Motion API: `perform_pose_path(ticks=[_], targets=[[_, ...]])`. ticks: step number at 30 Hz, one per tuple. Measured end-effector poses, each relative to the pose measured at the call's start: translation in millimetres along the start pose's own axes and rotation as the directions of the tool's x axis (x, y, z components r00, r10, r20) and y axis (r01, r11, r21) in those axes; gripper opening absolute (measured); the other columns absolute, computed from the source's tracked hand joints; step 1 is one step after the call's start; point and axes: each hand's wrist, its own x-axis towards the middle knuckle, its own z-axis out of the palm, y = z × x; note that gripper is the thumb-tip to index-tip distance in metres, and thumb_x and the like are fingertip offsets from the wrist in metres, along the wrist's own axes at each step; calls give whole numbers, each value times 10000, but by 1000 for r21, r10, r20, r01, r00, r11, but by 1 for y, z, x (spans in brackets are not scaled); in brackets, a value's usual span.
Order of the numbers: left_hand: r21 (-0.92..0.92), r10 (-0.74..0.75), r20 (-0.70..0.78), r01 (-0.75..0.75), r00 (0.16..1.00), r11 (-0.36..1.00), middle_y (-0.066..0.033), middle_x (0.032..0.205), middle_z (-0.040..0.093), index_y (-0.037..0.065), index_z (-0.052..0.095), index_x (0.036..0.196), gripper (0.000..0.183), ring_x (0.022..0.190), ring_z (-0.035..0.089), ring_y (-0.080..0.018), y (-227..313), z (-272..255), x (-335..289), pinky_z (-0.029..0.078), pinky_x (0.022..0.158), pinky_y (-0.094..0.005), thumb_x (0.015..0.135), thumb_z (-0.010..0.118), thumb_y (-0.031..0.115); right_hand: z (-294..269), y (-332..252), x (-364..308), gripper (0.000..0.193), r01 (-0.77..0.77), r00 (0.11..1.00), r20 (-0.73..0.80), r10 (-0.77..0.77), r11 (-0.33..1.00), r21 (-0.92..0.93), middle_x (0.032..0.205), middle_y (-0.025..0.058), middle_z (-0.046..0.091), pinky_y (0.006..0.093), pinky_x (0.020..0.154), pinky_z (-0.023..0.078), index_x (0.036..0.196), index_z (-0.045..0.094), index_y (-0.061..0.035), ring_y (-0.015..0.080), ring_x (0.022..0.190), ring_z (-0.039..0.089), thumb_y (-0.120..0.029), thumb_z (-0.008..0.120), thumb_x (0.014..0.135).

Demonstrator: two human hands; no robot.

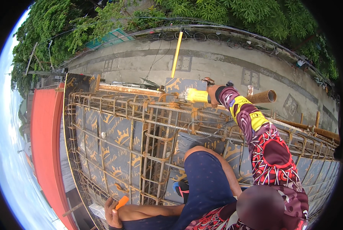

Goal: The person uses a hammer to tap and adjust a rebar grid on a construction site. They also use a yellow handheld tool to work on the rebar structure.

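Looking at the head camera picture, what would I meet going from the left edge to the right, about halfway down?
Open sky → red roof → dark formwork panel → rusty rebar cage → patterned sleeve → more rebar along the right.

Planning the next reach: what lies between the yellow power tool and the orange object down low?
Head view: rusty rebar cage and a person's bent knee.

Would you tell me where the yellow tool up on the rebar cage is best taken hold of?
Grip the yellow tool around its rear barrel, coming from the right. It lies roughly level with its working end pointing left over the rebar cage, so the right end is the free one. A person's hand in a patterned sleeve already holds it there.
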Motion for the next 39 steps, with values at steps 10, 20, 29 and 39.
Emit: perform_pose_path(ticks=[10,20,29,39], targets=[[-5,21,-3,-21,1000,1000,-209,1384,469,-59,651,1115,643,1235,476,-302,-8,-2,0,382,1027,-414,987,468,544,4,2,2,572,7,999,-34,-7,1000,5,1040,171,725,417,796,572,1094,707,2,299,959,708,-305,836,629],[-7,46,13,-46,999,999,-234,1387,462,-61,651,1118,626,1266,457,-323,-15,-6,-1,350,1071,-445,994,462,523,1,-2,3,595,-9,998,-56,10,1000,13,1071,175,723,439,804,566,1124,703,-8,300,983,707,-302,828,623],[-43,24,-2,-24,1000,999,-230,1382,469,-60,656,1111,627,1244,472,-319,0,1,1,370,1051,-438,994,463,524,3,-1,-1,608,-26,999,-28,25,1000,-15,1089,144,724,451,816,553,1147,692,-19,293,1002,701,-318,834,636],[58,46,-9,-45,999,997,-242,1347,504,-53,670,1099,632,1199,510,-333,10,4,2,402,1015,-433,1003,426,522,0,-5,-2,602,2,999,-43,-2,1000,-8,1063,170,720,419,820,547,1144,683,-6,301,980,701,-306,820,640]])
